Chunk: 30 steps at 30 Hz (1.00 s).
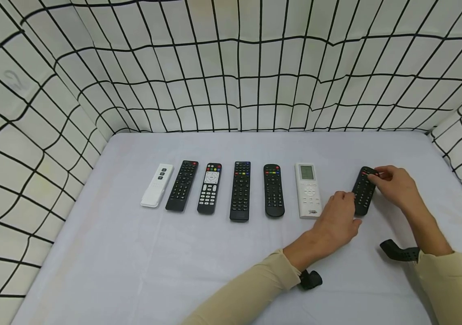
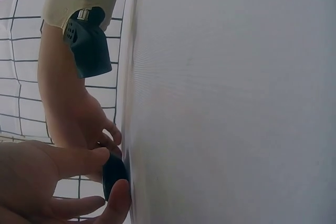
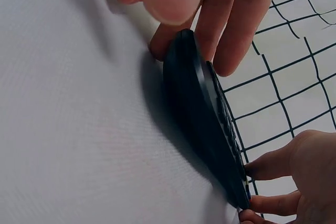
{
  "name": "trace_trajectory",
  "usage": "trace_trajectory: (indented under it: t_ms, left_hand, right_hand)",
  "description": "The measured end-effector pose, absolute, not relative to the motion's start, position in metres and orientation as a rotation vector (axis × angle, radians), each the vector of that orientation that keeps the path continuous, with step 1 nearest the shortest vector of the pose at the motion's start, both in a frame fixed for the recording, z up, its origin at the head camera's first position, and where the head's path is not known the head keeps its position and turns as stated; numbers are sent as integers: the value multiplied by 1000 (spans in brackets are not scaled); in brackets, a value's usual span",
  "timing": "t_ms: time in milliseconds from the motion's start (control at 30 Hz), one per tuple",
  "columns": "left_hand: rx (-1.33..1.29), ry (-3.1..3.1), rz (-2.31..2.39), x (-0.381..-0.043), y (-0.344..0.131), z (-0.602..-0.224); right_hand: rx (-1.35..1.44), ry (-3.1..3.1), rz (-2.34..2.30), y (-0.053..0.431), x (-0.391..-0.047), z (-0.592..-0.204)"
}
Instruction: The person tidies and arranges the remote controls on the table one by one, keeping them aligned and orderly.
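A black remote control (image 1: 363, 192) with rows of small buttons lies slanted at the right end of a row. My right hand (image 1: 397, 185) pinches its far end between thumb and fingers. At the near end, my left hand (image 1: 334, 223) has its fingertips along the left edge and its thumb by the bottom end. In the left wrist view, the remote (image 2: 113, 176) sits between the fingertips of my left hand (image 2: 58, 182). The right wrist view shows the remote's side (image 3: 191, 98) close over the white surface, with my right hand (image 3: 310, 171) at its far end.
A white remote with a screen (image 1: 308, 192) lies just left of my left hand. Further left are several black remotes (image 1: 240, 192) and a slim white remote (image 1: 157, 185). Black netting over white walls (image 1: 255, 81) encloses the white-covered table (image 1: 174, 271).
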<state>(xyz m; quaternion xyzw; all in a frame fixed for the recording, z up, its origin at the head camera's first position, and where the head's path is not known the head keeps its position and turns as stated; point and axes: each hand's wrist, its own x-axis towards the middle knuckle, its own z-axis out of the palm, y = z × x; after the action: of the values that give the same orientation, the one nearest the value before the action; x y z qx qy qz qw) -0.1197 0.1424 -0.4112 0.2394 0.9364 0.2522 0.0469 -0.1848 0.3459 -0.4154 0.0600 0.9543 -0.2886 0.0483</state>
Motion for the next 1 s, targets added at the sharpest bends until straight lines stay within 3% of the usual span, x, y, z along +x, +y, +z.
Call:
trace_trajectory:
  t_ms: [1000]
  left_hand:
    - [684, 2846, 907, -122, 143, -415]
  right_hand:
    - [161, 2902, -980, 340, -181, -416]
